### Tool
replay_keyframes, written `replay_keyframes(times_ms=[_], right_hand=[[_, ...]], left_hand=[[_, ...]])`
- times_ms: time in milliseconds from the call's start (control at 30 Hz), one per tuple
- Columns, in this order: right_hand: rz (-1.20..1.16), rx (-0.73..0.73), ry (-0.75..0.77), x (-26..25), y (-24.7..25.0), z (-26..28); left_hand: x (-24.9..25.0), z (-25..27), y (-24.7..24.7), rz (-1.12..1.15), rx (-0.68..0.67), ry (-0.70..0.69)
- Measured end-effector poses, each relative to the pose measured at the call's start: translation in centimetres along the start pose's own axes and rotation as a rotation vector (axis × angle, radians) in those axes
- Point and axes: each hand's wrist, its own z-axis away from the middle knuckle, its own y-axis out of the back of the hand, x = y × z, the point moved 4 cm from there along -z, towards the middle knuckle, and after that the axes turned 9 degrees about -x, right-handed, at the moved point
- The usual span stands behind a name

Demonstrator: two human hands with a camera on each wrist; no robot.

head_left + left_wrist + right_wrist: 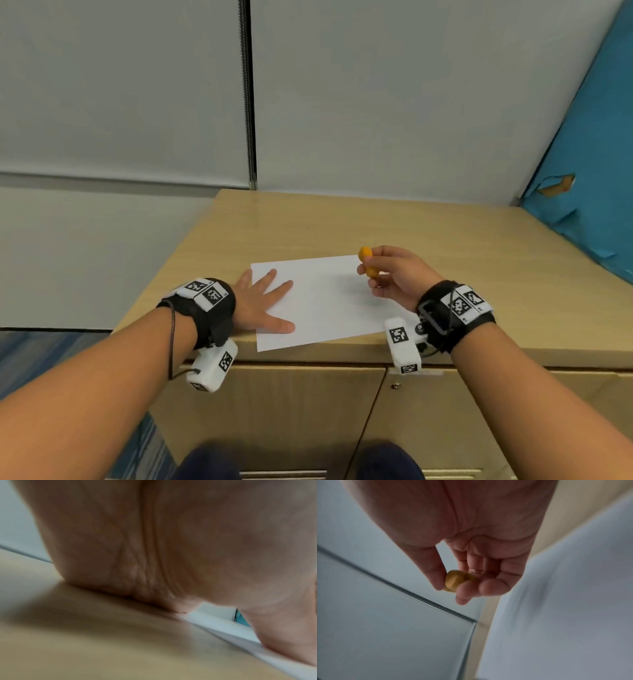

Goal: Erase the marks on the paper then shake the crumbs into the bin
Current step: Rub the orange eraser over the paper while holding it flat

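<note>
the smooth pale wood cabinet top (445,240) carries a flat white sheet of paper (325,301) near its front edge. my left hand (260,305) lies on the sheet's left side, fingers straight and spread. my right hand (397,274) pinches a small rounded orange eraser (367,262) above the sheet's right edge.

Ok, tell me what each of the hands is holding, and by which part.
The right hand pinches the orange eraser around its middle, both ends free. The left hand holds nothing; it lies flat on the paper.
</note>
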Motion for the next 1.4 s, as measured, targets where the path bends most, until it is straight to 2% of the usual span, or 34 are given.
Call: replay_keyframes(times_ms=[67, 100, 167, 233, 267, 300, 400, 433, 467, 567, 633, 667, 700, 767, 900, 933, 967, 1000, 1067, 1133, 1300, 1400], right_hand=[[-0.336, -0.071, 0.004, 0.3, -1.1, 0.9], [-0.558, -0.085, 0.074, -0.2, -1.0, 1.9], [-0.997, -0.175, 0.424, -2.8, 0.7, 5.6], [-1.256, -0.408, 0.816, -6.6, 2.3, 10.1], [-1.305, -0.465, 0.900, -8.0, 2.7, 11.2], [-1.308, -0.481, 0.917, -8.8, 2.9, 11.5], [-1.188, -0.556, 0.768, -9.6, 2.7, 9.2], [-1.068, -0.534, 0.687, -9.5, 2.0, 7.8], [-0.863, -0.473, 0.585, -8.9, 1.1, 6.1], [-0.096, -0.195, 0.119, -3.7, -2.0, 0.0], [0.174, -0.205, -0.100, -1.1, -3.5, -3.1], [0.229, -0.218, -0.145, -0.9, -3.3, -4.4], [0.226, -0.222, -0.147, -1.3, -2.9, -5.4], [0.051, -0.201, -0.051, -2.7, -1.5, -7.5], [-0.711, -0.068, 0.248, -4.1, -0.4, -9.7], [-0.764, -0.072, 0.262, -3.7, -0.6, -10.1], [-0.707, -0.091, 0.226, -3.0, -1.1, -10.4], [-0.547, -0.121, 0.154, -2.2, -1.9, -10.6], [-0.078, -0.200, 0.010, -0.5, -3.8, -10.7], [0.234, -0.235, -0.036, 0.1, -5.3, -10.6], [0.743, -0.262, -0.138, -1.7, -4.7, -9.8], [0.928, -0.284, -0.205, -1.5, -3.0, -9.0]], left_hand=[[0.0, 0.2, 0.0, -0.006, 0.002, 0.002], [0.1, 0.3, 0.0, -0.006, 0.005, 0.002], [0.2, 0.3, -0.1, -0.007, 0.015, 0.002], [0.3, 0.3, -0.3, -0.008, 0.030, 0.008], [0.3, 0.3, -0.3, -0.004, 0.033, 0.015], [0.3, 0.3, -0.3, 0.001, 0.030, 0.017], [0.0, 0.0, 0.0, 0.011, 0.031, 0.004], [-0.2, -0.2, 0.2, 0.015, 0.033, 0.001], [-0.4, -0.3, 0.4, 0.019, 0.034, 0.005], [-0.6, -0.5, 0.9, 0.000, 0.028, 0.033], [-0.4, -0.6, 1.1, -0.033, 0.003, 0.055], [-0.3, -0.6, 1.4, -0.069, -0.014, 0.070], [-0.2, -0.6, 2.0, -0.103, -0.036, 0.084], [-0.1, -0.3, 3.9, -0.129, -0.107, 0.096], [0.0, 0.1, 7.2, -0.076, -0.217, 0.093], [0.1, -0.1, 7.4, -0.082, -0.230, 0.099], [0.2, -0.4, 7.6, -0.093, -0.237, 0.104], [0.4, -0.6, 7.7, -0.101, -0.232, 0.100], [0.9, -0.8, 8.1, -0.073, -0.203, 0.091], [1.3, -0.9, 8.4, -0.048, -0.194, 0.069], [1.0, -0.5, 8.1, -0.099, -0.178, 0.061], [1.0, -0.2, 7.9, -0.145, -0.134, 0.037]])
